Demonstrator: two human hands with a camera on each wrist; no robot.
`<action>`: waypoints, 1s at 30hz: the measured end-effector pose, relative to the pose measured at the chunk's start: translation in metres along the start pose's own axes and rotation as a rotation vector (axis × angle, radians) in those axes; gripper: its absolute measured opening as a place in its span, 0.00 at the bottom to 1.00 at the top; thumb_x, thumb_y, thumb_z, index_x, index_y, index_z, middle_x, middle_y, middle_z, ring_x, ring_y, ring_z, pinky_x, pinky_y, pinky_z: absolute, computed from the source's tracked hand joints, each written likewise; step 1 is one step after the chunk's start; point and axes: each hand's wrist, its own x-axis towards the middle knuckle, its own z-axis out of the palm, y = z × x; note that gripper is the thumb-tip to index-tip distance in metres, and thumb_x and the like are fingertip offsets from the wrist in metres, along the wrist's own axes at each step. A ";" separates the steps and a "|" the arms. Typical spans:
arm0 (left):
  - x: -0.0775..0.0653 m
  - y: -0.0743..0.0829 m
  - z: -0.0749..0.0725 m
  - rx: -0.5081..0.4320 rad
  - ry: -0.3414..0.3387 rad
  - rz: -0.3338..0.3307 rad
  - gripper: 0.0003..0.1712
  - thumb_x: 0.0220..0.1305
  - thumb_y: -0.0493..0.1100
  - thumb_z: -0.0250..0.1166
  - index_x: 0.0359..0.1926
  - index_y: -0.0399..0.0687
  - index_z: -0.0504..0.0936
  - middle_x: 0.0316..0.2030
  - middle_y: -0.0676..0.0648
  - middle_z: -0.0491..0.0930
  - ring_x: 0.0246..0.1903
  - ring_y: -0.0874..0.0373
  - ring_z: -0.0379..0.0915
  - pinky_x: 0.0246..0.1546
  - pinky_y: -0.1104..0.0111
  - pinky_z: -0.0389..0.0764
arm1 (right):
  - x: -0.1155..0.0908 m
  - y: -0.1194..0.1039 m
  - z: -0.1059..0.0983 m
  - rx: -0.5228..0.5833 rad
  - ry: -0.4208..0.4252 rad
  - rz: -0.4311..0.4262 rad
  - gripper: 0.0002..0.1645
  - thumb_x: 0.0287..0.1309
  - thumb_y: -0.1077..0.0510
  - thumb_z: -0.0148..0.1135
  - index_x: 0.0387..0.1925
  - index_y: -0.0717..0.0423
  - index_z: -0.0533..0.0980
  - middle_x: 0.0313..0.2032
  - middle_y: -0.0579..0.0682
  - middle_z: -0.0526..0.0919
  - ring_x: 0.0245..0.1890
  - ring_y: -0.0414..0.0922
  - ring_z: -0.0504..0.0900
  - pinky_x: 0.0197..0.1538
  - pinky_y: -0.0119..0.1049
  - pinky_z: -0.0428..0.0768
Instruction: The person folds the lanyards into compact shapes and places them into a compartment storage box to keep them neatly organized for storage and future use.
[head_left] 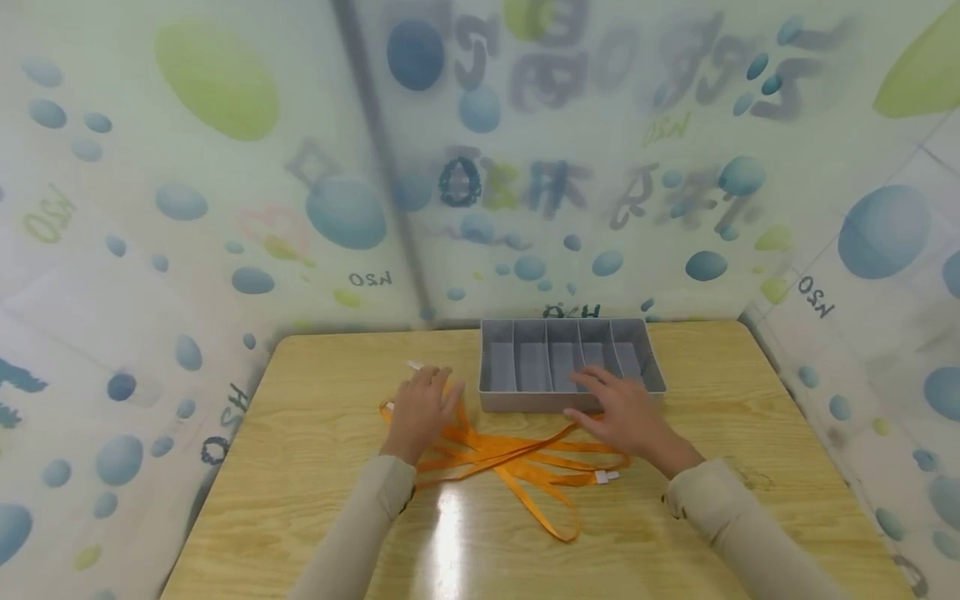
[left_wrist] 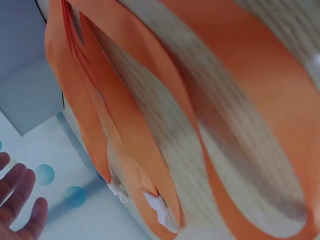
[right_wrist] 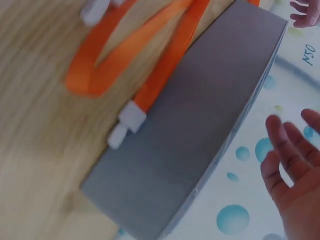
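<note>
Several orange lanyards point(head_left: 517, 450) lie crossed and looped in a loose pile on the wooden table. White plastic clips point(head_left: 602, 477) show at some of their ends, with more clips point(left_wrist: 161, 212) close up in the left wrist view. Over the pile's left end is my left hand point(head_left: 420, 410), fingers loosely extended and holding nothing visible. My right hand point(head_left: 626, 414), fingers spread, hovers at the front right of a grey compartment tray point(head_left: 525, 402). In the right wrist view a lanyard's clip point(right_wrist: 132, 116) appears against the tray's outer side point(right_wrist: 185, 120), and that hand point(right_wrist: 300, 185) is bare.
The tray stands near the table's back edge, with thin dividers point(head_left: 547, 357) parting it into several upright slots. Behind the wooden table point(head_left: 315, 467) and on both sides hang pale curtains point(head_left: 300, 283) printed with blue and green spots.
</note>
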 end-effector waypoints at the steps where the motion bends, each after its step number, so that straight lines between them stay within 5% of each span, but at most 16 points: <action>1: -0.001 0.000 0.000 -0.008 0.015 0.010 0.23 0.65 0.53 0.55 0.47 0.39 0.79 0.41 0.40 0.79 0.40 0.46 0.75 0.34 0.52 0.77 | -0.001 -0.002 0.002 0.031 -0.011 0.003 0.33 0.54 0.38 0.60 0.58 0.48 0.70 0.55 0.51 0.72 0.35 0.44 0.79 0.40 0.47 0.77; 11: -0.018 0.004 0.001 -0.207 -0.039 0.118 0.22 0.59 0.48 0.63 0.52 0.42 0.78 0.44 0.42 0.79 0.43 0.48 0.76 0.46 0.55 0.75 | -0.006 -0.011 0.021 0.203 -0.036 0.006 0.30 0.55 0.41 0.61 0.58 0.46 0.71 0.54 0.44 0.73 0.28 0.34 0.74 0.35 0.37 0.76; 19: -0.028 0.015 0.013 -0.203 -0.056 0.225 0.28 0.54 0.55 0.64 0.52 0.44 0.79 0.44 0.44 0.79 0.41 0.51 0.77 0.44 0.59 0.77 | -0.010 -0.010 0.038 0.279 -0.065 0.005 0.32 0.50 0.43 0.66 0.57 0.47 0.71 0.53 0.43 0.74 0.27 0.31 0.72 0.33 0.31 0.76; 30: -0.037 0.035 0.012 -0.405 -0.312 0.170 0.27 0.58 0.60 0.61 0.50 0.46 0.80 0.40 0.49 0.81 0.35 0.58 0.76 0.35 0.67 0.77 | -0.015 -0.004 0.056 0.350 -0.073 0.019 0.29 0.47 0.47 0.70 0.52 0.49 0.74 0.47 0.48 0.79 0.27 0.36 0.73 0.29 0.28 0.73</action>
